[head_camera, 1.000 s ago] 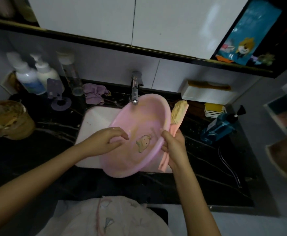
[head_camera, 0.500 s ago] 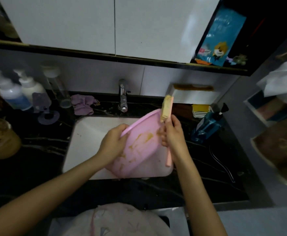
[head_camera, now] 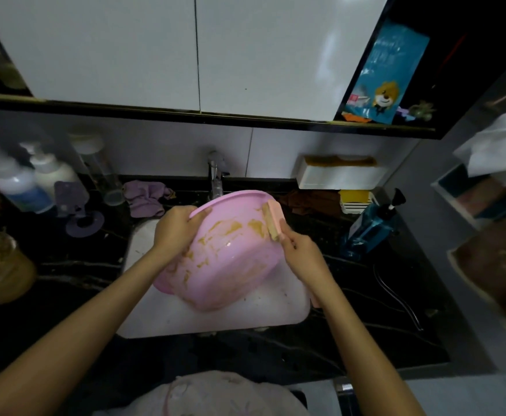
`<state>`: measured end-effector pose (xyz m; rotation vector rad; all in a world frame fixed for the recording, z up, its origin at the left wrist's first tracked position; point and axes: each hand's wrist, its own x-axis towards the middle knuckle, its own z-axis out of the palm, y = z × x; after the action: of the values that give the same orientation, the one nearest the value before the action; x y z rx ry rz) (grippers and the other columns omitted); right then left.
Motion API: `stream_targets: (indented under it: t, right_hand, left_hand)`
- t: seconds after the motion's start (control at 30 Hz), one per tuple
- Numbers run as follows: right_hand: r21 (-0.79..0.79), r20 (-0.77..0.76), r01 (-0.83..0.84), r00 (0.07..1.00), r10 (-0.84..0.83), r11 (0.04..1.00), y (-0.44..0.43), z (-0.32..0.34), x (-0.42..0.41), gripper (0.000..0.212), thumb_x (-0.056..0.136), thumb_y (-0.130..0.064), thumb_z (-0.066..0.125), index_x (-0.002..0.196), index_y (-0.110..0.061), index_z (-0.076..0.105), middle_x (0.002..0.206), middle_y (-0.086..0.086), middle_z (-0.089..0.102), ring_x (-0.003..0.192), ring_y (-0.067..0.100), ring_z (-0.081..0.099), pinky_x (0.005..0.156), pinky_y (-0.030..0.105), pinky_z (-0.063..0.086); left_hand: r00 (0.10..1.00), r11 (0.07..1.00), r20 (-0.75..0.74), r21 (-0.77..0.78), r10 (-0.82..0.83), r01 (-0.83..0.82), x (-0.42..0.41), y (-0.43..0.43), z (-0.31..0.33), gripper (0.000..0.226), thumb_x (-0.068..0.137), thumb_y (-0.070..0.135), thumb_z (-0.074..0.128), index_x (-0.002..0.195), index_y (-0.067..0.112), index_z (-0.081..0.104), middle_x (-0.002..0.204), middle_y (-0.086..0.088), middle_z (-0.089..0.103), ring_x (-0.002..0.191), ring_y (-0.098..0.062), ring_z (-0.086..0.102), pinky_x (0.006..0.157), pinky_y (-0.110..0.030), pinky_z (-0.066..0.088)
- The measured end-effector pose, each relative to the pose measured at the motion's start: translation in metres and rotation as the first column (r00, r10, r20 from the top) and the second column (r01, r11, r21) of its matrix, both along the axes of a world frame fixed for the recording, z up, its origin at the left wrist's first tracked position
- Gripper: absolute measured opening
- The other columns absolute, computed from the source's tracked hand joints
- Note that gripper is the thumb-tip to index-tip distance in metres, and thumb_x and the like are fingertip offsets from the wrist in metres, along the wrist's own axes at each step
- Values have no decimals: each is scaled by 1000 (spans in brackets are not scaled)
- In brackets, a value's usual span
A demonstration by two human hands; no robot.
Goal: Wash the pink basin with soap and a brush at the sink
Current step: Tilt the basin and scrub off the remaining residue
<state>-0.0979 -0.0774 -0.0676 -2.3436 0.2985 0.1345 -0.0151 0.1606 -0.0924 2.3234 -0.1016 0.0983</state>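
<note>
Fully curled, left fingers (head_camera: 185,219) grip basin (head_camera: 233,265) rim, right fingers (head_camera: 291,243) the brush (head_camera: 273,219).

Black marbled stone countertop (head_camera: 65,310): crumpled purple cloth (head_camera: 145,197) at rear, white plastic pump bottles (head_camera: 52,175) far left, blue pump bottle (head_camera: 369,226) right. Blue cartoon-bear packet (head_camera: 387,76) on upper shelf.

Both our bare arms reach forward and come close together. Our left hand (head_camera: 176,232) curls its fingers over the rim of the pink basin (head_camera: 233,265) and holds it tipped up. Our right hand (head_camera: 303,253) grips the brush (head_camera: 273,219) by its handle, the brush head pointing away from us.
</note>
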Motion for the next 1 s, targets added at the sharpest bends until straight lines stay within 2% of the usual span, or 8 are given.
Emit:
stream_targets:
  t: [0.1,0.2,0.3,0.4,0.5,0.67,0.83,1.0]
  right_hand:
    - [-132,100,-184,975,198,974,24,-4,-13,47,99,-28,39,144,-40,33,129,22,53,72,17,59,56,26,35]
    - [-293,60,-189,975,215,937,8,-2,-12,45,99,-32,39,142,-45,32,131,19,54,98,33,61,67,33,45]
    - [-189,27,-13,999,18,982,-4,-4,11,45,99,-32,36,144,-36,32,113,17,65,96,31,62,75,39,51]
    - [-199,130,-137,978,165,970,27,-7,4,48,98,-37,33,146,-36,31,128,19,57,97,33,61,67,34,43]
    - [-281,110,-237,955,277,930,22,-7,-21,46,100,-33,36,144,-42,29,116,18,63,93,36,61,61,32,36]
    - [-120,118,27,993,-13,992,19,-9,10,46,99,-25,38,145,-29,35,111,20,64,95,37,62,69,35,47]
    - [-301,105,-252,950,295,920,45,-2,-32,50,100,-35,34,146,-46,17,101,16,67,86,36,60,58,31,29]
    - [-250,17,50,999,-47,967,10,-5,0,47,100,-28,34,147,-31,30,110,19,63,95,35,60,67,33,40]
  left_hand:
    - [1000,999,7,44,7,-7,6,0,1,52,92,44,53,50,18,40,49,3,44,56,-24,48,52,-31,30]
    - [1000,998,8,69,1,-2,9,3,2,52,91,42,55,49,18,38,48,3,42,55,-23,47,50,-32,28]
    - [1000,998,15,64,-11,10,9,0,0,52,92,42,55,49,17,39,48,2,43,54,-24,47,50,-31,28]
    - [999,999,30,43,18,-20,15,0,0,55,92,42,56,47,16,35,46,2,39,52,-24,43,50,-31,28]
    - [1000,1000,10,-8,19,-19,21,8,-1,57,86,50,54,46,15,35,44,2,38,50,-21,40,52,-31,30]
    - [1000,1000,7,13,1,-1,22,-4,1,55,82,55,46,47,15,34,47,0,41,54,-25,45,54,-34,35]
    - [1000,1000,18,9,0,-1,25,2,-1,55,79,58,43,45,15,33,45,0,39,54,-23,44,54,-33,32]
    - [999,999,42,40,4,-6,19,-4,-2,56,82,58,42,48,13,36,48,-2,43,57,-29,51,53,-34,36]
